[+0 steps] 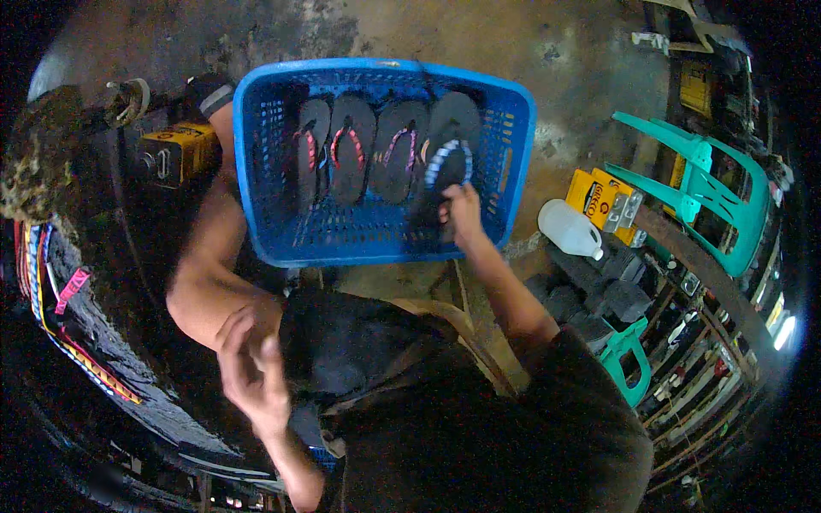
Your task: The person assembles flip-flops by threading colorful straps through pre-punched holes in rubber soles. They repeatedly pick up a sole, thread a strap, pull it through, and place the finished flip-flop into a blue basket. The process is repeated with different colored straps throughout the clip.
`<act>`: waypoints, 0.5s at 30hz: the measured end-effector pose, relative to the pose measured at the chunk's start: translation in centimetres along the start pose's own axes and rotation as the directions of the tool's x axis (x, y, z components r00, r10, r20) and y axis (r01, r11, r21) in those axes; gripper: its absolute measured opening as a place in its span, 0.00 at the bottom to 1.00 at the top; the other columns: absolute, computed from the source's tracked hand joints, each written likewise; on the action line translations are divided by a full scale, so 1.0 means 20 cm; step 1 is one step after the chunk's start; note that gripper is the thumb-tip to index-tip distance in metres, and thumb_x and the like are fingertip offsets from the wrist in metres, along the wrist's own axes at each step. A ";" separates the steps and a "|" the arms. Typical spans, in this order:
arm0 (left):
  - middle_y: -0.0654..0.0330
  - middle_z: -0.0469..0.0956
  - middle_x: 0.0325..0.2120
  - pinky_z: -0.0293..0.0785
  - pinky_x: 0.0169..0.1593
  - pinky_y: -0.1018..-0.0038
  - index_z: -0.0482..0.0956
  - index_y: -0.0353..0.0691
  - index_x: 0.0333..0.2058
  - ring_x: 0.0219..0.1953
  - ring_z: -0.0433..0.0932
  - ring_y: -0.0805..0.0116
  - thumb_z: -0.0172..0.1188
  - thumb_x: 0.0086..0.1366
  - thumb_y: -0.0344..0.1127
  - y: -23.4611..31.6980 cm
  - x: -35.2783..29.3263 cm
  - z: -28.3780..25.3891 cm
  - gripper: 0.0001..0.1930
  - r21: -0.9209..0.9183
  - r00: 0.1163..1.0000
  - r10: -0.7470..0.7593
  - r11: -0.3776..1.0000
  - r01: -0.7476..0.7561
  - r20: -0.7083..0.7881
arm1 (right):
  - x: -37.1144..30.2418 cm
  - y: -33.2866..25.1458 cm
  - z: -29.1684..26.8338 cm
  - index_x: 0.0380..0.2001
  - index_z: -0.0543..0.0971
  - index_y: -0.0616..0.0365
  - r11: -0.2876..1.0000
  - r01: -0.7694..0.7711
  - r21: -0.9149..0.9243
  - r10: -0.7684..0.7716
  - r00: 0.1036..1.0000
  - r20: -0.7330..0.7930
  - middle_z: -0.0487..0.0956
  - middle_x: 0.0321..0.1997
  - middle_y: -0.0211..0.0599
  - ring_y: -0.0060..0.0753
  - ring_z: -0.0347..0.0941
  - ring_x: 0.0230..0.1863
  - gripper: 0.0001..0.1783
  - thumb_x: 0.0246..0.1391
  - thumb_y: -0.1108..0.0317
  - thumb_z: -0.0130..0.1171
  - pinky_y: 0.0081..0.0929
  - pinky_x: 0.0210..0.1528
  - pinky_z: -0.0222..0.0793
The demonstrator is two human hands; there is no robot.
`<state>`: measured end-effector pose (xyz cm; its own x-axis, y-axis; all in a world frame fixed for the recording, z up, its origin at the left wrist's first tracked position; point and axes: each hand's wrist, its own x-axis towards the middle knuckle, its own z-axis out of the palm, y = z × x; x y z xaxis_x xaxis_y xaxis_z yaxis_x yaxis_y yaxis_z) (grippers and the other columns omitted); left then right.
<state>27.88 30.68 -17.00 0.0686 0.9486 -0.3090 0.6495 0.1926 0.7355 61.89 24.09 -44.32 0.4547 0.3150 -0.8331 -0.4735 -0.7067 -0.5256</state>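
Note:
A blue plastic basket [393,250] stands on the floor in front of me. Inside it, dark flip-flops lie in a row: one with a red-pink strap [313,162] at the left, one with a red and white strap [348,154], one with a purple strap [398,154], and at the right one with a blue and white strap [456,120]. My right hand [463,214] reaches into the basket, its fingers closed at the heel of this rightmost flip-flop. Outside the basket, my left hand [252,372] is raised near my knee, fingers loosely bent and apart, holding nothing.
To the right are a white jug [569,229], yellow boxes [594,201], dark blocks [620,295] and a tipped green plastic chair [727,192]. At the left stand a yellow and black tin [184,154] and a bench-like surface with colourful straps [73,286].

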 end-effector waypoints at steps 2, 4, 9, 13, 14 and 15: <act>0.47 0.78 0.53 0.74 0.61 0.63 0.76 0.30 0.55 0.56 0.78 0.55 0.58 0.71 0.26 -0.04 -0.03 -0.08 0.15 -0.005 0.996 -0.034 0.999 0.034 -0.077 | 0.27 0.12 -0.16 0.42 0.72 0.53 0.999 -0.048 -0.004 0.048 0.998 -0.041 0.73 0.26 0.32 0.26 0.68 0.20 0.12 0.56 0.61 0.57 0.29 0.19 0.65; 0.46 0.78 0.51 0.76 0.58 0.64 0.76 0.28 0.53 0.53 0.80 0.56 0.53 0.74 0.26 -0.09 -0.04 -0.12 0.13 -0.073 0.993 -0.077 0.995 0.071 -0.091 | 0.50 0.23 -0.23 0.41 0.73 0.54 0.992 -0.124 -0.034 0.120 0.989 -0.092 0.73 0.27 0.34 0.29 0.68 0.20 0.13 0.57 0.59 0.56 0.31 0.19 0.66; 0.46 0.75 0.53 0.77 0.60 0.59 0.76 0.28 0.53 0.55 0.78 0.54 0.53 0.72 0.23 -0.12 -0.06 -0.15 0.12 0.027 0.997 -0.071 0.997 0.072 -0.027 | 0.94 0.40 -0.11 0.39 0.80 0.63 0.887 -0.331 -0.322 0.227 0.920 -0.320 0.76 0.28 0.40 0.35 0.71 0.20 0.25 0.60 0.47 0.56 0.36 0.21 0.69; 0.48 0.77 0.51 0.70 0.65 0.60 0.78 0.30 0.50 0.58 0.75 0.53 0.55 0.71 0.24 -0.08 -0.16 -0.18 0.11 0.032 0.988 -0.135 0.990 0.138 -0.071 | 1.02 0.44 -0.05 0.36 0.82 0.70 0.791 -0.162 -0.590 -0.065 0.936 -0.345 0.79 0.29 0.45 0.35 0.73 0.20 0.31 0.61 0.44 0.61 0.41 0.21 0.69; 0.48 0.78 0.51 0.69 0.65 0.60 0.78 0.30 0.50 0.59 0.75 0.53 0.56 0.70 0.25 -0.08 -0.20 -0.18 0.11 -0.053 0.973 -0.205 0.978 0.200 -0.105 | 0.98 0.44 -0.07 0.35 0.81 0.71 0.835 -0.211 -0.509 -0.007 0.919 -0.394 0.79 0.29 0.45 0.36 0.73 0.20 0.30 0.61 0.46 0.63 0.41 0.21 0.69; 0.48 0.78 0.51 0.70 0.64 0.60 0.79 0.30 0.49 0.59 0.75 0.52 0.58 0.70 0.26 -0.09 -0.24 -0.19 0.11 0.015 0.972 -0.202 0.979 0.206 -0.123 | 0.92 0.44 -0.08 0.34 0.81 0.71 0.872 -0.245 -0.424 0.046 0.903 -0.427 0.79 0.28 0.45 0.36 0.73 0.20 0.28 0.61 0.48 0.64 0.42 0.22 0.70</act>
<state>23.59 26.73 -14.61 -0.1579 0.9135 -0.3748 0.6611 0.3798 0.6470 67.31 22.79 -64.05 0.7111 -0.0183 -0.7029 -0.2040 -0.9620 -0.1814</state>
